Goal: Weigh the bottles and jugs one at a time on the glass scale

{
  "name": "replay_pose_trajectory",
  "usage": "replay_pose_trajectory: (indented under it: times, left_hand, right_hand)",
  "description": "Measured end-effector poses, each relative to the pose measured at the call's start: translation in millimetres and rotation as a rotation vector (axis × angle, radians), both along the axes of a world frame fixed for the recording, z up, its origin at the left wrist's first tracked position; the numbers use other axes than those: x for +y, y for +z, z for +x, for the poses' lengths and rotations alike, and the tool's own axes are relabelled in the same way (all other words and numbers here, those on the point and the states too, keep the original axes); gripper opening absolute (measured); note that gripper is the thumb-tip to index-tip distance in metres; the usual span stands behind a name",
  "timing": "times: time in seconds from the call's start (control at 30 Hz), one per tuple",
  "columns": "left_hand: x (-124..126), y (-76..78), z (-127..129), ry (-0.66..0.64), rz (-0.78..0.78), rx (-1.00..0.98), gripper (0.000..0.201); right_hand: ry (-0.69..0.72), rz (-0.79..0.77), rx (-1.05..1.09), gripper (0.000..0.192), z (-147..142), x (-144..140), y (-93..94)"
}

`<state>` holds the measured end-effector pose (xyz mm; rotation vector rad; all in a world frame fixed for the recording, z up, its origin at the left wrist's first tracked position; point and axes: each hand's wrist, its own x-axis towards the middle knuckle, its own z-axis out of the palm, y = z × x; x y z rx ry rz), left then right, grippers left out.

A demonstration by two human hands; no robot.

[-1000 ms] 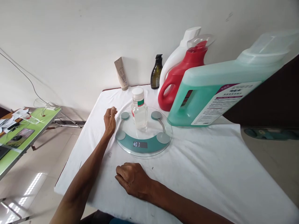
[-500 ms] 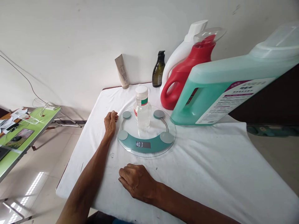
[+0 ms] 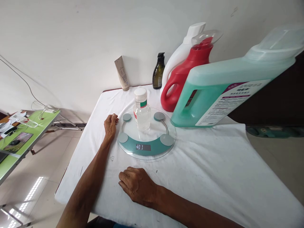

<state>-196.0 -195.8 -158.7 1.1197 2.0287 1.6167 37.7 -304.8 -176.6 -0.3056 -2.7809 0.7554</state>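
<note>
**A:** so where's the small clear bottle (image 3: 142,110) sitting exactly?

**B:** Upright on the round glass scale (image 3: 146,134), toward the back half of the plate, between the two far metal pads. White cap, green and red on the label, clear liquid inside. The display on the teal strip at the front is lit, but I can't read the digits.

**A:** and the hands? anyone holding it?

**B:** Nope. The left hand (image 3: 110,124) lies on the white tablecloth (image 3: 213,164) just beside the left edge of the scale, fingers curled loosely in, gripping nothing. Can't tell if it's actually touching the glass rim. The right hand (image 3: 137,184) rests flat-ish on the cloth in front of the scale, knuckles up, fingers bent under a bit, also empty. It's near the scale but apart from it.

**A:** what else is on the table?

**B:** Behind and to the right of the scale there's a big green detergent jug (image 3: 228,91), very close to the camera. Behind that, a red jug (image 3: 184,77) with a clear cap, and a white jug (image 3: 179,57) behind the red one. A dark pump bottle (image 3: 158,72) and a beige tube (image 3: 122,73) stand against the wall (image 3: 83,41). Off to the left is a green table (image 3: 23,133) with cables and papers on it.
</note>
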Motion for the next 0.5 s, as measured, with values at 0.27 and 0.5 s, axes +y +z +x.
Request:
replay_pose_trajectory:
  times: [0.27,0.5]
  left_hand:
    - [-0.7,0.3,0.2,-0.008,-0.001,0.001,0.042]
    - [0.3,-0.4,-0.1,-0.004,-0.008,-0.005,0.041]
  right_hand:
    - [-0.004,0.006,0.005,0.017,-0.8,-1.0,-4.0]
    - [-0.002,-0.002,-0.006,0.017,-0.8,-0.6,-0.5]
